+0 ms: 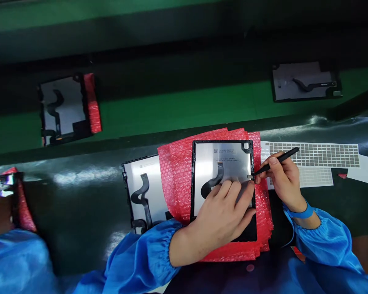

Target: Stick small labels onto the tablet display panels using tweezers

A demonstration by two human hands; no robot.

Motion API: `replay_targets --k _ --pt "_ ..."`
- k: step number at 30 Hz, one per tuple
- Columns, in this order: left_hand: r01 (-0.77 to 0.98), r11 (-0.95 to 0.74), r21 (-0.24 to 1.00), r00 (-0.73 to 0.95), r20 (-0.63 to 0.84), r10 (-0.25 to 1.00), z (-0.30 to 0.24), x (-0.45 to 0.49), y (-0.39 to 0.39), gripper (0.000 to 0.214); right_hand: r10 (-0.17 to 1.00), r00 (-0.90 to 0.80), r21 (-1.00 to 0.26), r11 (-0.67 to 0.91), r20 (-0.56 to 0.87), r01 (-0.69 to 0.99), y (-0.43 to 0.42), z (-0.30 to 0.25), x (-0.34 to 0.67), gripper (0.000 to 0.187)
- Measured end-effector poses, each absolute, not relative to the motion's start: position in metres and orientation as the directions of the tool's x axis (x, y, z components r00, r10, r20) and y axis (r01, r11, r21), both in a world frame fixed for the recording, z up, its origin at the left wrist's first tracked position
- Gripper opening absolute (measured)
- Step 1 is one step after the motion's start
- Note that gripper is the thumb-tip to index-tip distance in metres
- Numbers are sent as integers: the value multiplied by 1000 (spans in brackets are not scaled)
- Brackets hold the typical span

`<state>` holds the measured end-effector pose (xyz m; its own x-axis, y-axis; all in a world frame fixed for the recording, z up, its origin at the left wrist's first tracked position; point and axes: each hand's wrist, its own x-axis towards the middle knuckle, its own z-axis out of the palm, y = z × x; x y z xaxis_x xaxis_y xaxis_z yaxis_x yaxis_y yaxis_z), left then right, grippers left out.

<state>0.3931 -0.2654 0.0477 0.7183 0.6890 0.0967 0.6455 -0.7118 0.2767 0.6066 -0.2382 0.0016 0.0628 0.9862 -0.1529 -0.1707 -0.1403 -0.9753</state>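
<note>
In front of me a tablet display panel (207,171) lies back side up on a stack of red bubble-wrap sheets (178,175). It has a silver back, a black frame and a curved black ribbon cable (213,183). My left hand (221,212) rests on the panel, its fingers laid across the surface towards the right edge. My right hand (283,175) grips a slim black pen-shaped tool (279,158), tip pointing at the panel's right edge. Close to that tip sits a small light tab (250,177). Whether the tip touches the frame I cannot tell.
Left of the bubble wrap lies another display panel (150,173), partly covered. Sheets of small grey stickers (322,154) lie to the right. Further panels rest on the green belt, at left (69,108) and right (300,77). A co-worker's sleeve (15,257) shows at far left.
</note>
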Motion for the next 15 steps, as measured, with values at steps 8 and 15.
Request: replay_targets --k 8,15 --pt "647 -715 264 717 109 689 48 395 -264 57 987 51 -967 -138 -153 -215 -238 1 607 25" --pt "650 -711 269 710 122 694 45 395 -263 61 986 85 -971 -125 -145 -205 -237 1 605 28"
